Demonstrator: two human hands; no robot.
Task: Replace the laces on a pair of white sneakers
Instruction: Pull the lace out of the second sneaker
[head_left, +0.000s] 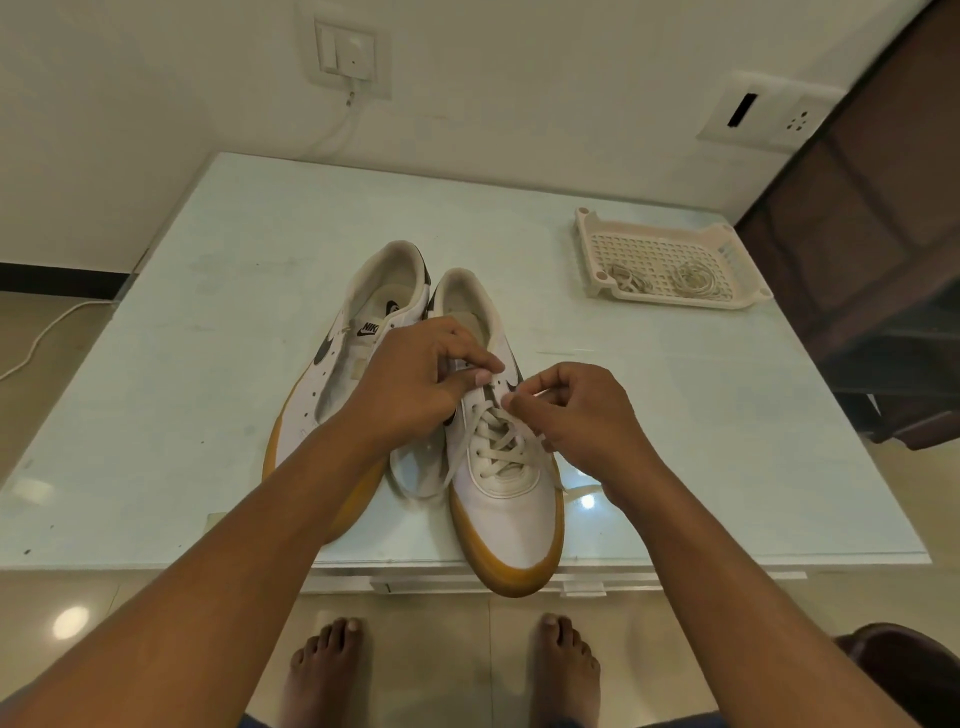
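Two white sneakers with gum soles stand side by side on the pale table (208, 415), toes toward me. The left sneaker (332, 374) has no lace in its eyelets. The right sneaker (511, 514) carries a white lace (493, 441) crossed through its lower eyelets, with loose ends trailing off both sides. My left hand (410, 379) pinches the upper eyelet edge of the right sneaker. My right hand (587, 415) pinches a lace end beside the top eyelets.
A white perforated plastic tray (737, 244) sits at the table's far right and holds coiled laces (691, 275). A dark wooden chair (857, 260) stands to the right of the table. My bare feet (327, 670) are on the floor under the near edge.
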